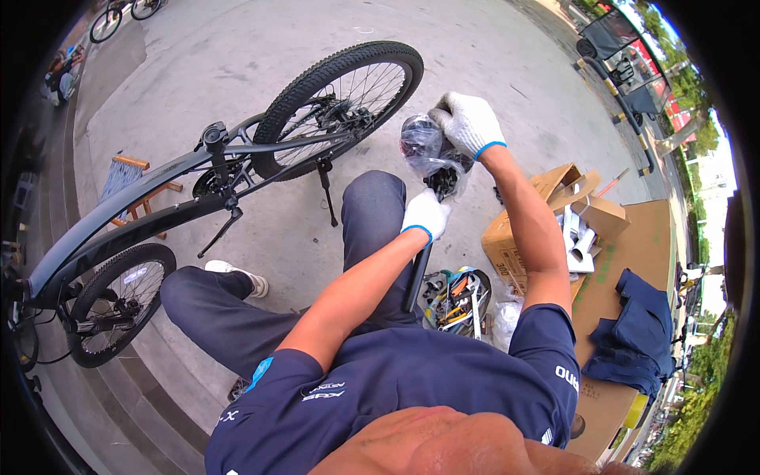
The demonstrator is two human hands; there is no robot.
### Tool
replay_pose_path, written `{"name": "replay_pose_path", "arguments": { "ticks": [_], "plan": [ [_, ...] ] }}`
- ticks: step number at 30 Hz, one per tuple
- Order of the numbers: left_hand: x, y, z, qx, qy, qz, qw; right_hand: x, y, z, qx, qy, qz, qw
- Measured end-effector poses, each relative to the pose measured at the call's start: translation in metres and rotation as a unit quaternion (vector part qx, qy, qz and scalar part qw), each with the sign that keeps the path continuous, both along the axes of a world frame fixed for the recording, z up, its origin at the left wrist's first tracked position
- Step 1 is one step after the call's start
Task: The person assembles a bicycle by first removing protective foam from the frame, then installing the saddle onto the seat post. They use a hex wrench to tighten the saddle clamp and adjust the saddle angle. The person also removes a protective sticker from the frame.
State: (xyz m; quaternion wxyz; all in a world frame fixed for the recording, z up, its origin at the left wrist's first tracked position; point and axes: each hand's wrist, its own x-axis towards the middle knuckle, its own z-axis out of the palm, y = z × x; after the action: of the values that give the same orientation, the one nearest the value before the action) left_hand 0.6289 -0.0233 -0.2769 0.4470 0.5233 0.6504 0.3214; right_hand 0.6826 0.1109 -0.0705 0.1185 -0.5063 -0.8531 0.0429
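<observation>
My left hand, in a white knit glove with a blue cuff, is closed around the upper part of a black seatpost. The post slants down beside my thigh, with its dark clamp end just above the hand. Clear plastic wrap covers a dark part at the top, seemingly a saddle; the wrap hides its shape. My right hand, gloved the same way, has its fingers bent over the wrapped part from the far right side.
A dark bicycle stands at left on its kickstand. A wooden folding stool is behind its frame. At right are a tool bag, an open cardboard box and dark cloth on flat cardboard. Steps lie lower left.
</observation>
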Motion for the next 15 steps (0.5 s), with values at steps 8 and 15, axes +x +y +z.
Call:
{"name": "replay_pose_path", "arguments": {
  "ticks": [8,15],
  "plan": [
    [-0.011,-0.009,0.026,-0.007,0.055,-0.055,0.997,0.026,0.009,0.013,-0.009,-0.019,-0.013,1.000],
    [-0.002,-0.022,0.028,-0.006,0.107,-0.097,0.990,0.003,0.017,0.000,-0.041,-0.217,0.120,0.968]
  ]
}}
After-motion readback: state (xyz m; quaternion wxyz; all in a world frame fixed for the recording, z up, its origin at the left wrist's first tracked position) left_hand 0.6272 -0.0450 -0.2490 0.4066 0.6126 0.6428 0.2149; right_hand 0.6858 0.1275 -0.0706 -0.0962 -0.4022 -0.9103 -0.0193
